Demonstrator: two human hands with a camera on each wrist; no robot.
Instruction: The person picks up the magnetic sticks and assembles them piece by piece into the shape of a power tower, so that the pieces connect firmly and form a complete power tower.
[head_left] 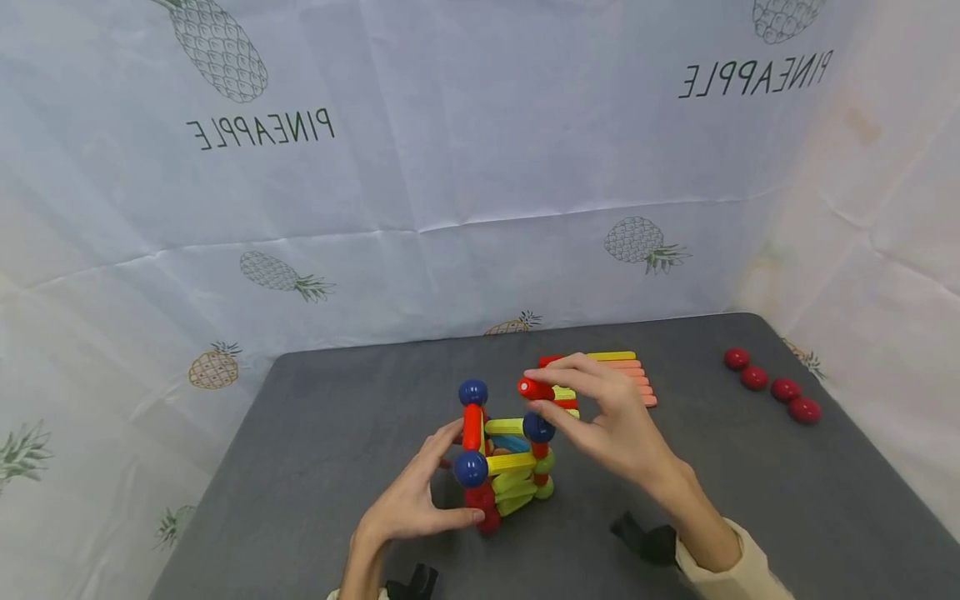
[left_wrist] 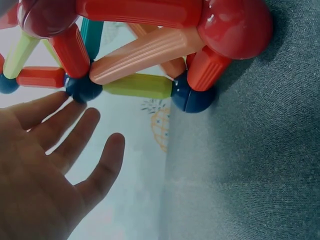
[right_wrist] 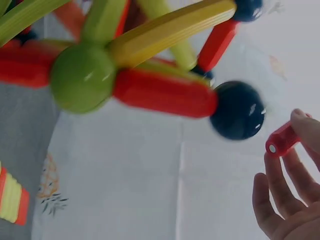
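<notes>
A tower of magnetic balls and sticks (head_left: 512, 464), in red, yellow, green and blue, stands on the dark table. My left hand (head_left: 411, 502) is at its left side, thumb against a low red ball. In the left wrist view its fingers are mostly straight, and the foremost tips touch a dark blue ball (left_wrist: 82, 89). My right hand (head_left: 611, 417) pinches a short red magnetic stick (head_left: 536, 389) between thumb and fingers, above the tower's right blue ball (head_left: 538, 427). In the right wrist view the stick (right_wrist: 282, 140) is apart from the blue ball (right_wrist: 238, 110).
Behind the right hand lies a row of loose sticks (head_left: 628, 364), red, yellow and salmon. Several red balls (head_left: 786, 389) are lined up near the table's right edge. A white pineapple-print cloth (head_left: 465, 167) hangs behind the dark table (head_left: 330, 417).
</notes>
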